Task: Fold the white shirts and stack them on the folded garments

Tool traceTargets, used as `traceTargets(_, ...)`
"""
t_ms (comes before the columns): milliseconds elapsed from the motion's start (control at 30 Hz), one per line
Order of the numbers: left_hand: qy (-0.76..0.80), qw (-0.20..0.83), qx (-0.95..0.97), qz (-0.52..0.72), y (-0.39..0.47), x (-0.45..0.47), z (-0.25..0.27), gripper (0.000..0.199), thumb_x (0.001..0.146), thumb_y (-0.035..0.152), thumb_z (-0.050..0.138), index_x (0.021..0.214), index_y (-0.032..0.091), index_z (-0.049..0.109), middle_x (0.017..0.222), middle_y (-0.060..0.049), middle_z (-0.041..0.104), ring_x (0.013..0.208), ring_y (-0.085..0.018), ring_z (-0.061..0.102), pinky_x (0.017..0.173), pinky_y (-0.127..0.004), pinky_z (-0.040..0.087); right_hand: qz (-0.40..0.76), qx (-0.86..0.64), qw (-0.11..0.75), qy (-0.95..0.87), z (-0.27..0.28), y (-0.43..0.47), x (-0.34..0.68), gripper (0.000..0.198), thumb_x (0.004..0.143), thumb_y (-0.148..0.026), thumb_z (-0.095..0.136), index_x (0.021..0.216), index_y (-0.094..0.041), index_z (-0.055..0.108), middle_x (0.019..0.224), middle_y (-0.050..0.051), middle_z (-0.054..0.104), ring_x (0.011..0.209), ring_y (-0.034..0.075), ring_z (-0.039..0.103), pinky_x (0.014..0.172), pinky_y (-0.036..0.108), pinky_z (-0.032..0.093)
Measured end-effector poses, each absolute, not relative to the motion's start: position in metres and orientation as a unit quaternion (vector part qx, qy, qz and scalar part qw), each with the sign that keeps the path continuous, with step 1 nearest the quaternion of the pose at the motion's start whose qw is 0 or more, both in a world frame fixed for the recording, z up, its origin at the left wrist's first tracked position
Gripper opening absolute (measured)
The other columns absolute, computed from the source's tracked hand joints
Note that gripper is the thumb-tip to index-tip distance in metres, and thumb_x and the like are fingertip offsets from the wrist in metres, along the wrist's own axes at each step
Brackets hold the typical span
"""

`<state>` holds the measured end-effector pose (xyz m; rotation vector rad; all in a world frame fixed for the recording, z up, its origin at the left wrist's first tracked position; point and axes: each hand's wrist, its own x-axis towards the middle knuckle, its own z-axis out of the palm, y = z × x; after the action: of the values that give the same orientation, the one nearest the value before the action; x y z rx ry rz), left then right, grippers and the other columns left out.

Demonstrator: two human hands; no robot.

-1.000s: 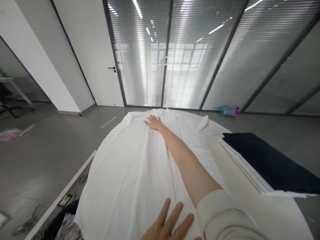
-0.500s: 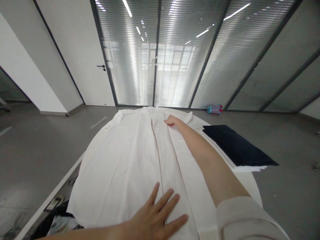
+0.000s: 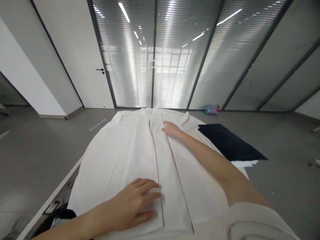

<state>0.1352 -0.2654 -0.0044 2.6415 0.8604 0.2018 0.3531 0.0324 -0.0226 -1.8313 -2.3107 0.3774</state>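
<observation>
A white long garment, which looks like a shirt or a coat, lies spread over a table, its collar end far from me. Two long edges run down its front, with a narrow strip of cloth between them. Low on the front, my left hand lies open over the left of these edges, fingers apart and slightly bent. Farther up, near the collar end, my right hand has its fingers closed at the right-hand edge of the strip. Part of the garment's right side is under my right forearm.
A folded dark navy cloth lies on white folded cloth at the right of the table. Below the table's left side are a white rail and a dark bag. A blue and pink bundle rests on the floor by the glass wall.
My left hand has moved left and its fingers have drawn closer together. My right hand has come slightly nearer along the edge. The right front panel now lies spread wider.
</observation>
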Motion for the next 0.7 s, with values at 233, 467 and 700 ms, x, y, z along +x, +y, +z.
traceTargets(233, 0.236, 0.151, 0.958, 0.066, -0.273, 0.117, -0.039, 0.07, 0.1, 0.04, 0.05, 0.161, 0.023, 0.021, 0.165, -0.011, 0.025, 0.151, -0.029, 0.027, 0.123, -0.052, 0.022, -0.002, -0.353, 0.15, -0.923, -0.055, -0.118, 0.386, 0.031, 0.098, -0.017, 0.05, 0.125, -0.016, 0.065, 0.127, 0.015, 0.061, 0.122, 0.026, 0.056, 0.104, 0.043, 0.047)
traceTargets(467, 0.188, 0.114, 0.973, 0.068, -0.282, 0.126, -0.032, 0.068, 0.096, 0.048, 0.057, 0.157, 0.033, 0.03, 0.166, -0.006, 0.022, 0.153, -0.034, 0.02, 0.123, -0.058, 0.015, 0.006, -0.226, 0.161, -0.961, -0.056, -0.233, 0.425, 0.037, 0.096, -0.009, 0.052, 0.13, -0.02, 0.063, 0.138, 0.013, 0.061, 0.133, 0.024, 0.051, 0.107, 0.044, 0.046)
traceTargets(700, 0.161, 0.127, 0.977, 0.063, -0.292, 0.137, -0.026, 0.065, 0.098, 0.052, 0.054, 0.157, 0.04, 0.029, 0.161, -0.001, 0.036, 0.154, -0.03, 0.017, 0.122, -0.061, 0.0, 0.046, -0.213, 0.117, -0.969, -0.026, -0.29, 0.451, 0.049, 0.085, -0.005, 0.058, 0.132, -0.02, 0.062, 0.139, 0.015, 0.057, 0.131, 0.026, 0.05, 0.105, 0.045, 0.046)
